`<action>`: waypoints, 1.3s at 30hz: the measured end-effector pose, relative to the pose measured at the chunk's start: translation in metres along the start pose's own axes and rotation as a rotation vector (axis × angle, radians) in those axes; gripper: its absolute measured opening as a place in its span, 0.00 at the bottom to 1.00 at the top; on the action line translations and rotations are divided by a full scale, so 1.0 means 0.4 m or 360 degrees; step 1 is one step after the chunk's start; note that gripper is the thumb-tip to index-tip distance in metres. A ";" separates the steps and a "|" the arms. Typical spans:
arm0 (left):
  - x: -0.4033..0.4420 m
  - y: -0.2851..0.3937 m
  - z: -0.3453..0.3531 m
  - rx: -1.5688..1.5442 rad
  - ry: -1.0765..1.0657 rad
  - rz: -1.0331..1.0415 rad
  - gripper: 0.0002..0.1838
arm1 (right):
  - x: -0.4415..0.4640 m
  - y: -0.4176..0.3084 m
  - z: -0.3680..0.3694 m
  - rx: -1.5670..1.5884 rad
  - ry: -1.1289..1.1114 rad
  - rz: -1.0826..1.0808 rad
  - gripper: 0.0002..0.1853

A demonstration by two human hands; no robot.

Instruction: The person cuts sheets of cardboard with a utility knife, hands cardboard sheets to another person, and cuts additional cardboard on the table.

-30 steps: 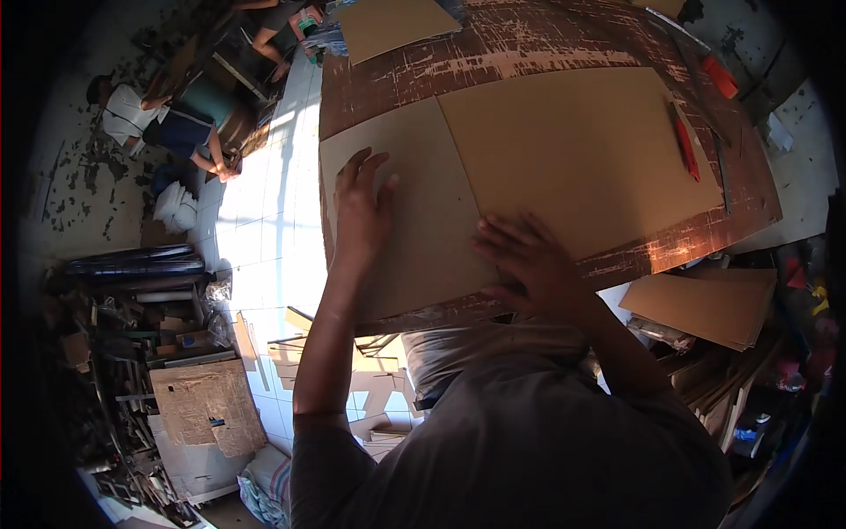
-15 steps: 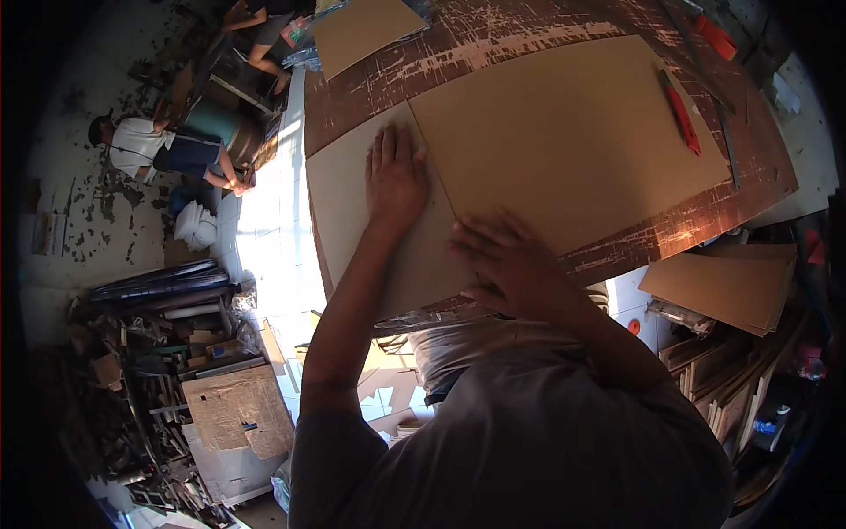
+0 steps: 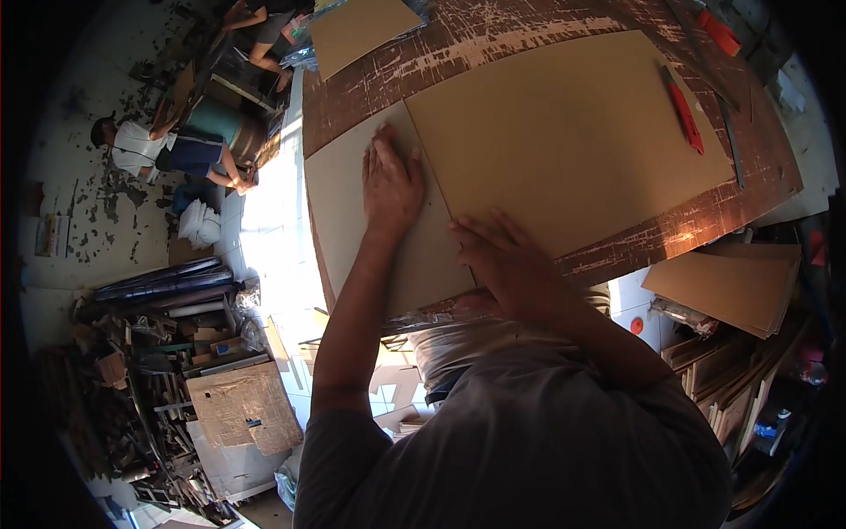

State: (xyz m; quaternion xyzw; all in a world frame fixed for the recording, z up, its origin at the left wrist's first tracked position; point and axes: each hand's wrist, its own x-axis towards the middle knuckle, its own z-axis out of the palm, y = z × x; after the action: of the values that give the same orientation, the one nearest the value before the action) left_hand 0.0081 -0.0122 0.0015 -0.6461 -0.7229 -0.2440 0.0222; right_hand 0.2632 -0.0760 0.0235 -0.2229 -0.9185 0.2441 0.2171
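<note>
A large brown sheet of board (image 3: 564,132) lies on the worktable, with a paler greyish board (image 3: 339,189) along its left edge. My left hand (image 3: 394,192) rests on the greyish board, its fingers pointing away from me and slightly bent, near the seam. Against the near end of that seam lies my right hand (image 3: 509,263), fingers spread over the brown board's edge; its thumb is partly hidden. Neither hand is gripping anything I can see. A red-handled cutter (image 3: 684,115) lies on the right end of the brown board, away from both hands.
The worktable (image 3: 476,48) has a scratched brown top. Another board (image 3: 361,35) sits at its far left, and a red tool (image 3: 719,33) at the far right. Stacked boards (image 3: 731,286) stand below right. A seated person (image 3: 141,145) is at the left, beyond scrap material (image 3: 242,406).
The fingers of my left hand have bent and drawn together a little. My right hand's fingers have shifted slightly on the board edge. The boards and cutter look unmoved.
</note>
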 end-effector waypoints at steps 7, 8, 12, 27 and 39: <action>-0.001 0.001 0.003 -0.0080 0.0036 -0.0031 0.29 | 0.000 -0.004 0.013 -0.0177 0.0001 -0.0075 0.23; -0.001 -0.002 0.005 -0.0085 0.0042 -0.0037 0.29 | 0.000 -0.004 0.015 -0.0180 0.0005 -0.0068 0.23; -0.005 -0.002 0.001 -0.0124 0.0051 -0.0019 0.28 | 0.003 -0.008 0.012 -0.0246 -0.0021 -0.0076 0.24; -0.009 0.001 -0.001 -0.0011 0.0101 0.0074 0.20 | 0.002 -0.003 0.015 -0.0252 0.0008 -0.0049 0.25; -0.007 -0.003 -0.004 0.0014 -0.0001 0.0004 0.20 | -0.074 0.261 -0.286 -0.0592 0.1060 0.0769 0.22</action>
State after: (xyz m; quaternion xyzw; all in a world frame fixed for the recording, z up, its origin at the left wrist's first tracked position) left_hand 0.0071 -0.0154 0.0018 -0.6470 -0.7231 -0.2405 0.0250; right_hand 0.3767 0.0305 0.0481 -0.5325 -0.7485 0.0334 0.3939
